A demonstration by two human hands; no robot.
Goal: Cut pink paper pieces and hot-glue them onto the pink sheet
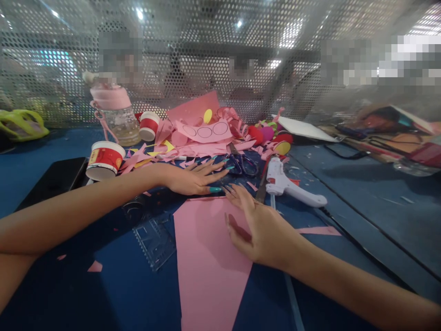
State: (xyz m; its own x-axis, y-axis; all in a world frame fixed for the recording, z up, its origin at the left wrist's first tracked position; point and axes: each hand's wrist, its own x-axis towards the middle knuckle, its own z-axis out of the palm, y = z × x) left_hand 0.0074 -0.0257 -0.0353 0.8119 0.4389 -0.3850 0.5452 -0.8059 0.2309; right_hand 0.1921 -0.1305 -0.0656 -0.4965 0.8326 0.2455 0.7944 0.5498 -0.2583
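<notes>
A long pink paper sheet [210,266] lies on the blue table in front of me, wider at its far end. My left hand [193,179] is stretched out just beyond the sheet's far edge, fingers spread and holding nothing. Over the upper right of the sheet is my right hand [260,225], its fingers extended and thumb apart, with no object in its grasp. The two hands' fingertips nearly meet; whether they touch is unclear. Dark-handled scissors [244,164] lie just past the left fingertips. A white glue gun [292,187] rests right of my right hand.
A clear stencil ruler [154,243] lies left of the sheet. Pink scraps and paper with drawn circles [205,132] pile up behind. Paper cups [104,160], a pink-lidded bottle [115,112] and a dark flat device [51,181] stand left. A black cord [358,246] crosses the right.
</notes>
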